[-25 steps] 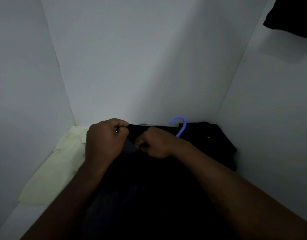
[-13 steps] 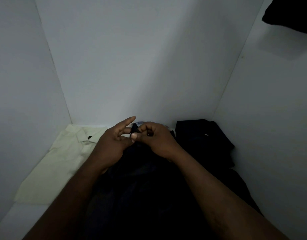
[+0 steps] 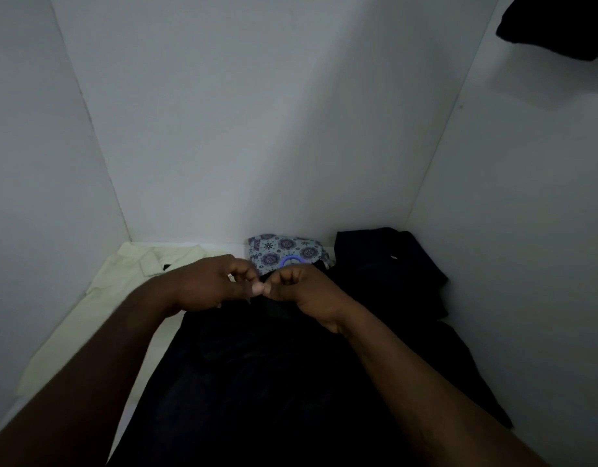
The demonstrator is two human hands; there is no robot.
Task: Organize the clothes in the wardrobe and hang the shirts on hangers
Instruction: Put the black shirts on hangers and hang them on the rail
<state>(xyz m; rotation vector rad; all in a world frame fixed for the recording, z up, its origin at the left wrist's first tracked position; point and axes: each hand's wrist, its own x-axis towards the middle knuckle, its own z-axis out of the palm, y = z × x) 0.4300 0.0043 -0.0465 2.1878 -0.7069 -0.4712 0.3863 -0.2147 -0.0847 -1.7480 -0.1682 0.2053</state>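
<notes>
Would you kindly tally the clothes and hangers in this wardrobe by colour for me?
Dark garments: 3 (front dark garment, pinched by left hand and right hand; back-right dark garment; hanging dark garment)
Cream shirt: 1
Blue patterned cloth: 1
Blue hanger: 1, mostly hidden
Total: 6

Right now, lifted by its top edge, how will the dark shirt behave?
Probably floppy: the dark shirt lies spread and rumpled. Likely light: left hand and right hand pinch its top edge with fingertips. The blue hanger by the collar may stiffen its shoulders.
</notes>
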